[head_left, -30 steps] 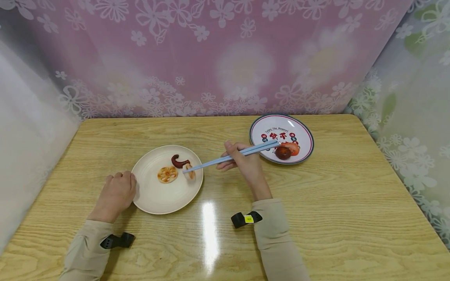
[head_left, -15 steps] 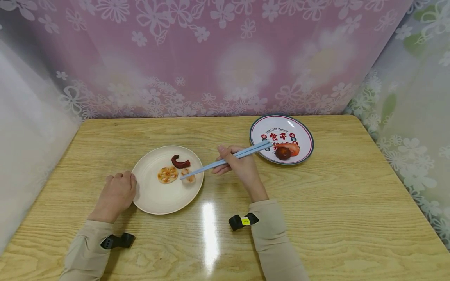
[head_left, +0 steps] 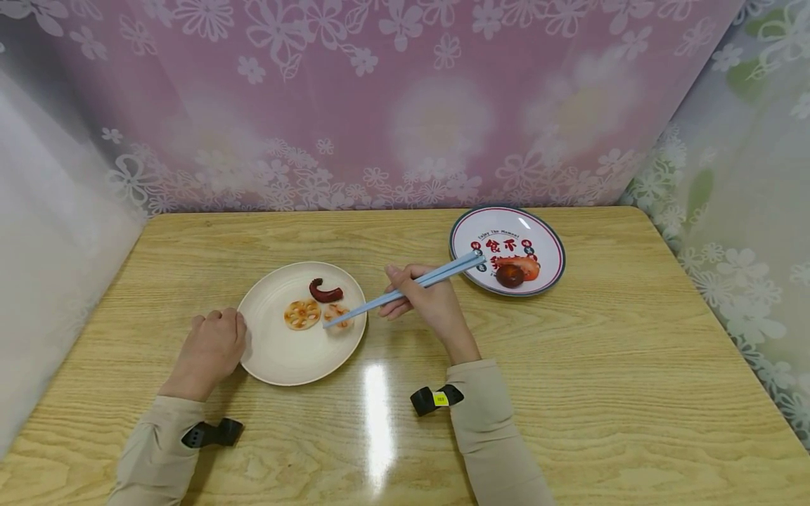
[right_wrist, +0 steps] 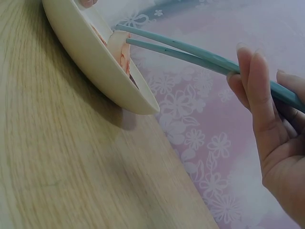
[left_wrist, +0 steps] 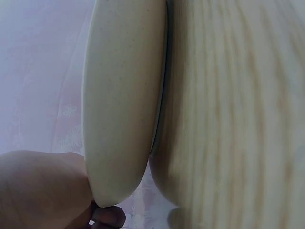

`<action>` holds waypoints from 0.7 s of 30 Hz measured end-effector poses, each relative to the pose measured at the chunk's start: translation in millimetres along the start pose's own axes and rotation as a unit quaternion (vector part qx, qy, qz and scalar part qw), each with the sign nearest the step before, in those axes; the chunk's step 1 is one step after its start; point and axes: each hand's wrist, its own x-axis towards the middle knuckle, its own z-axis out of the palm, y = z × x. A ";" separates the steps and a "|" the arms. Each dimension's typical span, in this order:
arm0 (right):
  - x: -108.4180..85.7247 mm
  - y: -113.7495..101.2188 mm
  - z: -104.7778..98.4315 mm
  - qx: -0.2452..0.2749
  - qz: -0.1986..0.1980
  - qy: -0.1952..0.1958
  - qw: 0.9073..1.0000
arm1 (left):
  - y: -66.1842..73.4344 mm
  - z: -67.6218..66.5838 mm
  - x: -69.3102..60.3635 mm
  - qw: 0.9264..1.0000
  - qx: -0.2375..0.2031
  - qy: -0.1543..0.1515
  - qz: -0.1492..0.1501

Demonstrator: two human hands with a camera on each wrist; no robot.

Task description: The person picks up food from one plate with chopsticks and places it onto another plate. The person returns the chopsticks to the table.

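Item: small pale slice with orange-brown markings (head_left: 333, 310), lying in the right half of a round cream-coloured plate (head_left: 278, 358). Blue-grey chopsticks (head_left: 373, 304), tips at the slice; cannot tell whether they clamp it. Right hand (head_left: 436, 306): thumb and fingers pinch the chopsticks well back from the tips.

Same plate: round, browned lotus-root slice (head_left: 302, 315) with holes, just left of the pale slice; dark red, curled tentacle-shaped piece (head_left: 327, 293), just behind it. Left hand (head_left: 211, 344): fingers bent, gripping the plate's left rim.

Further right and back: white plate with dark rim, red inner line and red lettering (head_left: 500, 218). On it: glossy dark brown rounded piece (head_left: 509, 276) against an orange-red elongated piece (head_left: 528, 267).

Support: light wood-grain table (head_left: 601, 316). Backdrop: pink curtain with white flowers (head_left: 411, 105). Both arms: beige sleeves (head_left: 490, 414), black wrist devices (head_left: 436, 400).
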 end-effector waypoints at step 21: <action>-1.3 -0.8 1.3 -0.008 0.006 -0.035 0.999 | 0.8 -0.9 0.8 1.000 0.003 -0.006 -0.005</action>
